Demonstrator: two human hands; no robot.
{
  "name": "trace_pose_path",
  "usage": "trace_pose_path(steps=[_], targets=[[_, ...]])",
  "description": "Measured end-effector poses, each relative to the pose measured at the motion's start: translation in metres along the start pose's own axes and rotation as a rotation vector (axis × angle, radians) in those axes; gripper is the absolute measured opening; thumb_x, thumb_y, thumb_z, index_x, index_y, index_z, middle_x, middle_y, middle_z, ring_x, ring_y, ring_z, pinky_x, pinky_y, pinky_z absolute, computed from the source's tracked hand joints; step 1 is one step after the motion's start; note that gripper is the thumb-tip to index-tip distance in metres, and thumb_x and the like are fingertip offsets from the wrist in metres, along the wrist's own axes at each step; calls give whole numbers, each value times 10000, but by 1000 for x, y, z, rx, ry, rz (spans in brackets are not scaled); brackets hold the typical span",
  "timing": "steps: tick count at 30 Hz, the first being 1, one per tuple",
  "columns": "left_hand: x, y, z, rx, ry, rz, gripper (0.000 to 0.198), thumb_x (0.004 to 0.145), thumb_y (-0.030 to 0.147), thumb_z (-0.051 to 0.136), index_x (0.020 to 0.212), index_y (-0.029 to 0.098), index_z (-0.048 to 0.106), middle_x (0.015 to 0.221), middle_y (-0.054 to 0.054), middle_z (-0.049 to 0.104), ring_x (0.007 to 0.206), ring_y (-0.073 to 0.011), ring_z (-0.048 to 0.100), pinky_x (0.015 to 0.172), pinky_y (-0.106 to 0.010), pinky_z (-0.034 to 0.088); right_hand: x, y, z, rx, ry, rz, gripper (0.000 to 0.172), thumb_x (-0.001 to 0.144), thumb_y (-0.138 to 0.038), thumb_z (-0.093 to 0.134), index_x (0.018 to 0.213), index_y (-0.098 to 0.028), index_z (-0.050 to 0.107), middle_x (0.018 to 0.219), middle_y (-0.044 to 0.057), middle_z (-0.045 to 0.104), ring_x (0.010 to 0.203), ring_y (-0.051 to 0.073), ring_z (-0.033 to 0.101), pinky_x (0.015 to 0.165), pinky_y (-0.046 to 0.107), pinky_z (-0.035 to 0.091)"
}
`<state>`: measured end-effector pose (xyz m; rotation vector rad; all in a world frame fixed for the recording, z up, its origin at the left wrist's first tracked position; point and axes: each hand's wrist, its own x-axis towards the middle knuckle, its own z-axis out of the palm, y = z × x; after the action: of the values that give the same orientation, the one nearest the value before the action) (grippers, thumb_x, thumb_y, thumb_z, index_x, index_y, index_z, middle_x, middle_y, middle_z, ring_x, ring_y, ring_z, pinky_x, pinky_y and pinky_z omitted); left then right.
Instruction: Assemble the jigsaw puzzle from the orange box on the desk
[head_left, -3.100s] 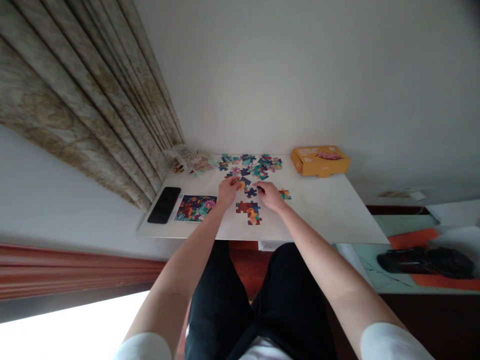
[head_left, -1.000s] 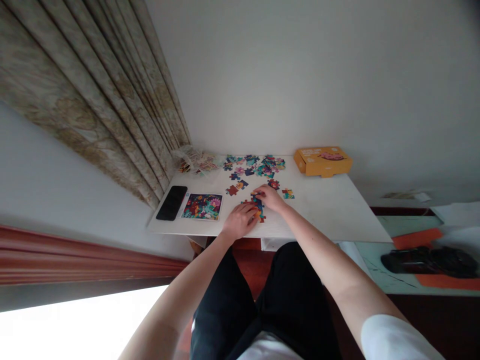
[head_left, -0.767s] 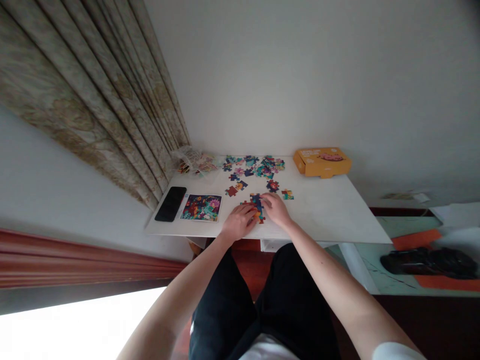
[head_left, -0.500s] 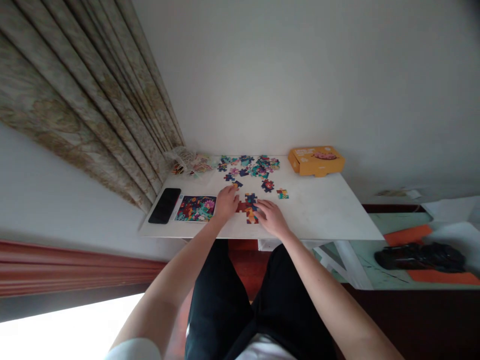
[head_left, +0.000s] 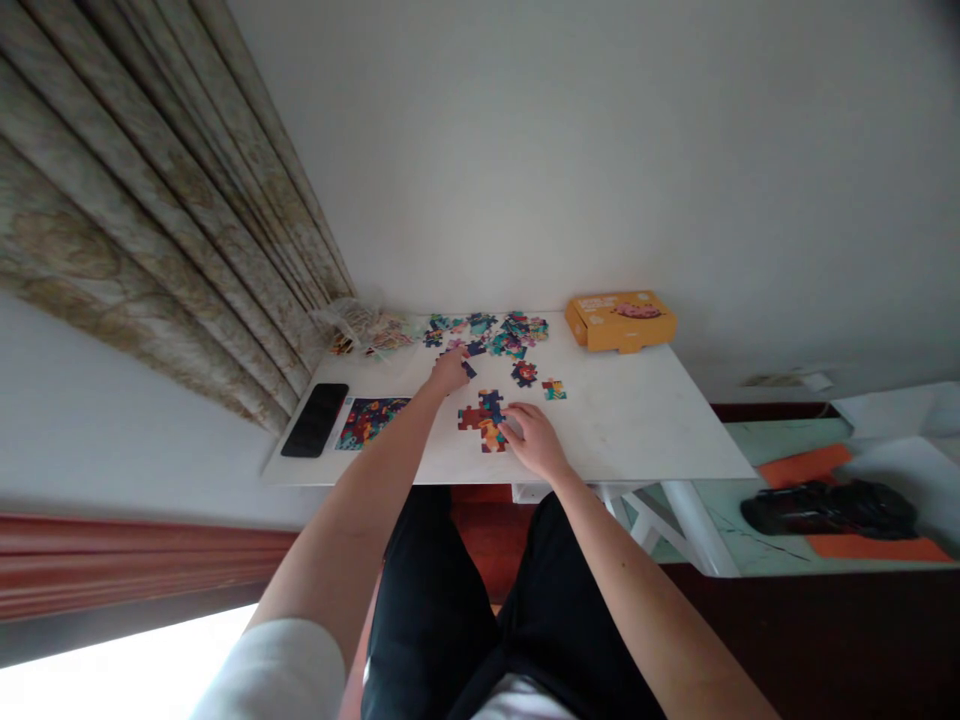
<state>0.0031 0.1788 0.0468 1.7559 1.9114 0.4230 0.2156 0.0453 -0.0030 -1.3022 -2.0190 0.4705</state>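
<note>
A joined cluster of jigsaw puzzle pieces (head_left: 481,420), red-brown, dark blue and orange, lies near the table's front edge. My right hand (head_left: 535,440) rests at its right side, fingertips touching the edge, thumb and fingers apart. Farther back, my left hand (head_left: 450,372) reaches to loose dark blue pieces, its bent fingers closed at one that they mostly cover. Just right of those fingers is another dark blue piece (head_left: 469,370). A printed picture card (head_left: 367,420) is partly hidden beneath my left forearm.
More loose pieces (head_left: 514,335) are heaped at the back. Two separate pieces, one with a red figure (head_left: 524,373) and one yellow-teal (head_left: 554,389), lie right of centre. A yellow box (head_left: 622,322), black phone (head_left: 315,420) and clear plastic bag (head_left: 364,328) are on the table (head_left: 637,430).
My left hand has moved away from beside the joined cluster, back toward the loose pieces. My right hand stays at the cluster's right edge. The view has shifted slightly.
</note>
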Motion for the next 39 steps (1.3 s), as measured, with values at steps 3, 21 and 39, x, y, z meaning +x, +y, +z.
trace_pose_path(steps=[3, 21, 39], targets=[[-1, 4, -3, -133, 9, 20, 441, 696, 68, 776, 1121, 182, 741, 1029, -72, 757, 899, -233, 699, 806, -308, 541, 2, 4, 0, 133, 40, 38, 233, 997, -376, 595, 1100, -224, 740, 1174, 116, 731, 1163, 276, 647, 1076, 465, 499], [-104, 29, 59, -950, -138, 26, 178, 796, 307, 778, 888, 158, 749, 732, -15, 695, 632, -127, 635, 636, -254, 531, 13, 18, 5, 760, 170, 308, 479, 809, -584, 768, 1096, -205, 711, 832, 31, 732, 785, 214, 687, 762, 339, 550], [-142, -18, 62, 198, 186, 636, 437, 1001, 418, 596, 1384, 213, 641, 1475, -159, 614, 1400, -314, 548, 1208, -532, 390, 113, 49, 40, 455, 65, 280, 219, 805, -339, 751, 994, -229, 769, 746, 5, 771, 714, 199, 724, 713, 323, 571]])
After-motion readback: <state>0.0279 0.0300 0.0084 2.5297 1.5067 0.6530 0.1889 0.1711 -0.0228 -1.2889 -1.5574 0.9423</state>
